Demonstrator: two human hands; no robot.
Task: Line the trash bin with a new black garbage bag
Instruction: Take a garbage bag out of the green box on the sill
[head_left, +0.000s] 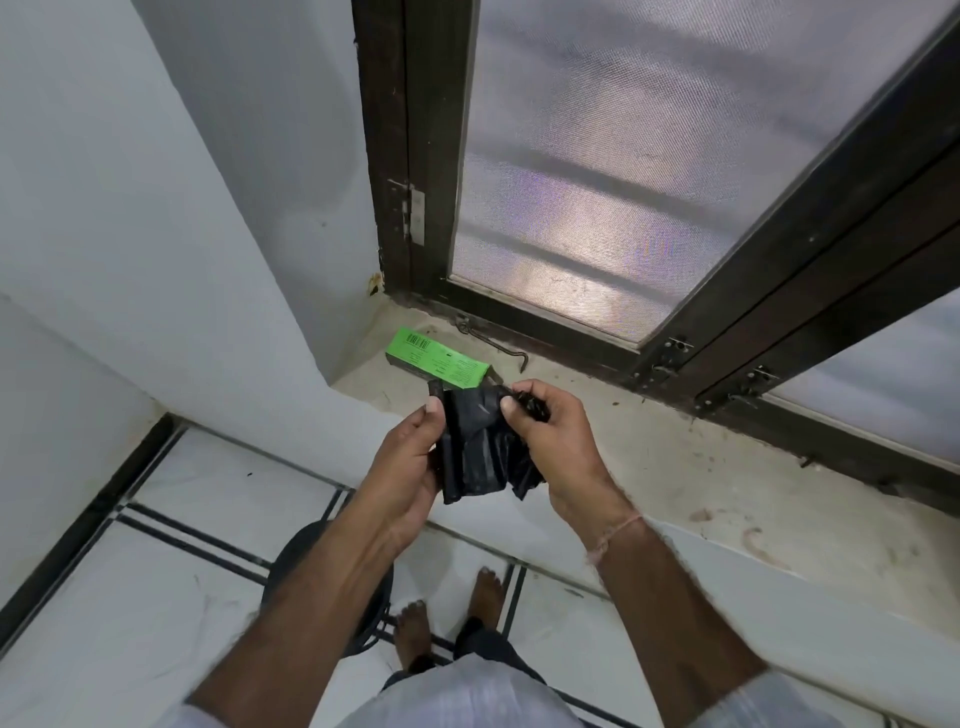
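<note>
A folded black garbage bag (480, 447) hangs between both hands at chest height, in front of the window ledge. My left hand (410, 467) grips its rolled left edge with the thumb on top. My right hand (550, 441) pinches the bag's upper right corner, part of the plastic bunched in the fist. The dark round trash bin (296, 556) stands on the floor below, mostly hidden behind my left forearm.
A green bag box (436, 358) lies on the stone window ledge (675, 483) beside a metal window hook (493, 343). The dark-framed mesh window (597, 182) rises behind. A white wall corner (208, 260) stands at left. My bare feet (452, 618) are on the white tiled floor.
</note>
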